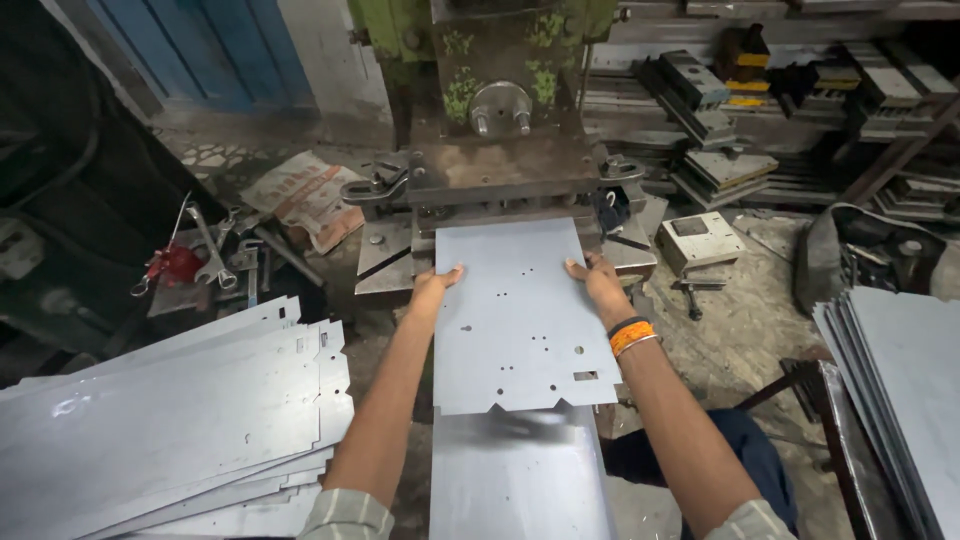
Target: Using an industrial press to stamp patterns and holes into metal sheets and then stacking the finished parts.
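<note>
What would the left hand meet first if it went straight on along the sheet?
Probably the press: the left hand, on the sheet edge, points up toward its die block. Depth is unclear.

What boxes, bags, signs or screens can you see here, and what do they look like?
Sack: lying flat on the floor left of the press, crumpled, pale with reddish printing and a brownish edge.
Box: on the floor right of the press, small, squarish, cream-coloured, with a dark square panel on top.
Yellow labels: on dark metal blocks on the shelf at the upper right, small strips.
No screens or signs in view.
</note>
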